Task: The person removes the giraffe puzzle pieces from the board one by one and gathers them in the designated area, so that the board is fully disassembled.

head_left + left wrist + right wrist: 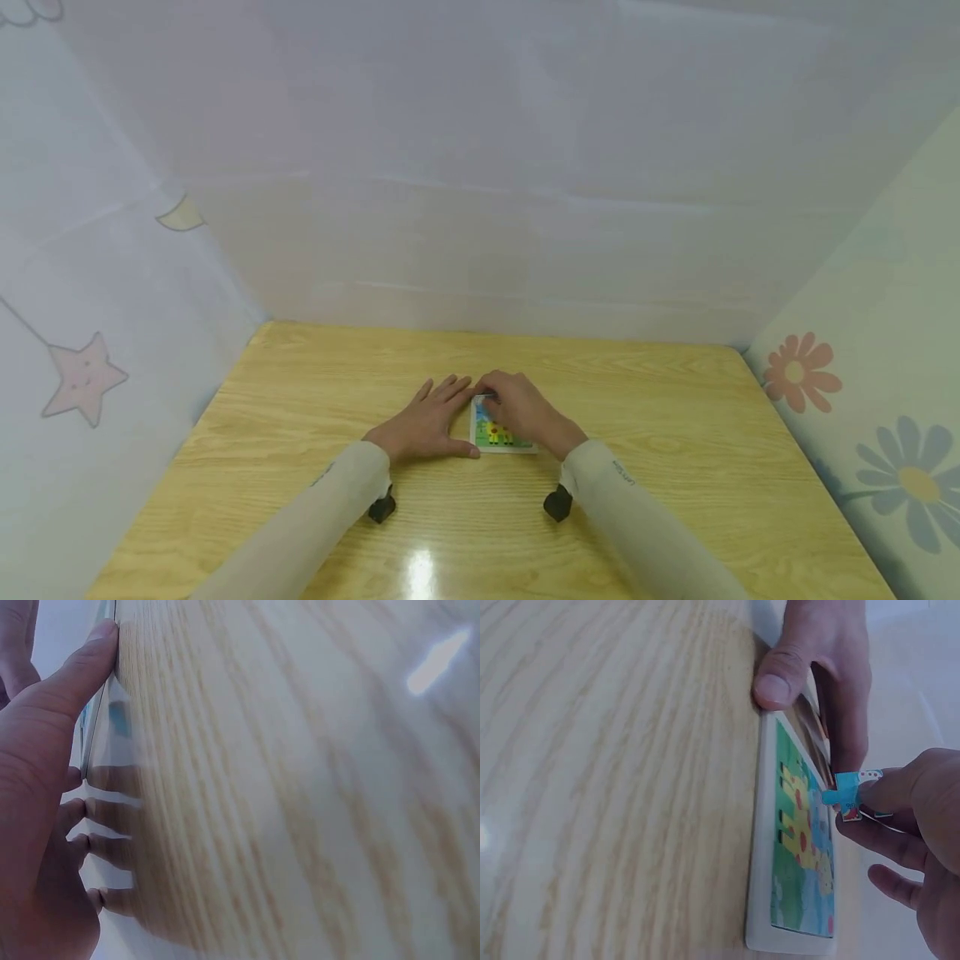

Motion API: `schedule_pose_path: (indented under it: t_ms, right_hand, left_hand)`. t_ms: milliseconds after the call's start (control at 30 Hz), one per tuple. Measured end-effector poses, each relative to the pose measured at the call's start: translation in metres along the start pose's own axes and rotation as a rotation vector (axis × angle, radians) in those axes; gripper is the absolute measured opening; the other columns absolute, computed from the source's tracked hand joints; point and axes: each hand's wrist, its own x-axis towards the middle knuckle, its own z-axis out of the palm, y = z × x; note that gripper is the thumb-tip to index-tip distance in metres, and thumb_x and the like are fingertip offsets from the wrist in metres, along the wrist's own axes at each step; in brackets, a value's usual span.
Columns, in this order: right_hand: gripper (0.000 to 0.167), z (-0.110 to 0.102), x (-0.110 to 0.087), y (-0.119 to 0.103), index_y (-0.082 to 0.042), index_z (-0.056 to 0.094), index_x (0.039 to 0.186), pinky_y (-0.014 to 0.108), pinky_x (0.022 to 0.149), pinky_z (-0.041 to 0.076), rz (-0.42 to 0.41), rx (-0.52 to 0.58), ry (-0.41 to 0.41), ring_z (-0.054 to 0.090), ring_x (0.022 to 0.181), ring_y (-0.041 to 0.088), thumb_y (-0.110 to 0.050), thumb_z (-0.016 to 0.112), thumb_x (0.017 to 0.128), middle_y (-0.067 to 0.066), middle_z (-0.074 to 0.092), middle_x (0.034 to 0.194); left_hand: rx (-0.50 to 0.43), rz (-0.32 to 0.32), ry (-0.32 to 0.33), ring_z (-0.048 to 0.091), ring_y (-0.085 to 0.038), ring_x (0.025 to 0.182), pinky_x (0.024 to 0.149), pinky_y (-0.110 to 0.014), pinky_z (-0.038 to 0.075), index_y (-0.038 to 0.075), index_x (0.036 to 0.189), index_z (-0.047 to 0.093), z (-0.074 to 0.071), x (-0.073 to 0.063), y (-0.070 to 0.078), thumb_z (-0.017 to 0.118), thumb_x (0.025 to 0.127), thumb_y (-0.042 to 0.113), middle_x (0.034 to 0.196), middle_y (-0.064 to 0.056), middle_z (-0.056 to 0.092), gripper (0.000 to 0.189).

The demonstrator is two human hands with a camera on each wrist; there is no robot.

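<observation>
A small jigsaw puzzle (799, 817) with a yellow, red-spotted giraffe on green and blue lies in a white frame on the table. My right hand (521, 408) is over its far part and pinches a light-blue puzzle piece (847, 796) between thumb and fingers. In the right wrist view the piece stands just off the picture's surface, at the far edge. My left hand (427, 425) is spread on the table at the puzzle's left side, fingers straight. Its thumb (776, 686) is right at the frame's near left corner. Part of the picture is hidden under the right hand.
The puzzle lies around the middle of a wood-grain table (660, 400). A pale wall sheet (480, 250) rises behind the table, with printed side sheets left and right. A dark wrist device (558, 503) hangs beneath the right sleeve, and a similar one (382, 507) beneath the left.
</observation>
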Motion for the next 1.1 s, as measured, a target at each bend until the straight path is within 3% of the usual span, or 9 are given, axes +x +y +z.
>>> schedule_pose_path:
  t_ms: [133,467,1100]
  right_hand:
    - [0.025,-0.008,-0.002,0.005,-0.010,0.071,0.131,0.050,0.109,0.057,0.052,0.080,0.003,0.069,0.123,0.026,-0.014,0.063,0.108,0.006,0.072,0.134]
    - [0.024,-0.027,-0.013,0.024,-0.007,0.071,0.129,0.049,0.105,0.059,0.137,0.124,0.035,0.070,0.118,0.026,-0.009,0.064,0.106,0.009,0.074,0.129]
    - [0.024,-0.054,-0.035,0.071,0.000,0.069,0.129,0.050,0.101,0.060,0.178,0.093,0.039,0.070,0.116,0.032,-0.007,0.061,0.107,0.015,0.074,0.126]
  left_hand:
    - [0.012,-0.006,-0.001,0.011,-0.036,0.169,0.136,-0.065,0.006,0.016,0.171,0.027,0.000,0.001,0.000,0.068,0.089,0.078,0.181,-0.008,0.015,0.110]
    - [0.017,-0.020,-0.005,0.010,-0.034,0.170,0.137,-0.064,0.006,0.016,0.171,0.026,0.002,0.001,-0.001,0.068,0.087,0.080,0.182,-0.005,0.014,0.113]
    - [0.019,-0.014,-0.005,0.010,-0.034,0.170,0.137,-0.064,0.006,0.015,0.171,0.026,0.000,0.001,0.001,0.068,0.088,0.079,0.182,-0.007,0.015,0.113]
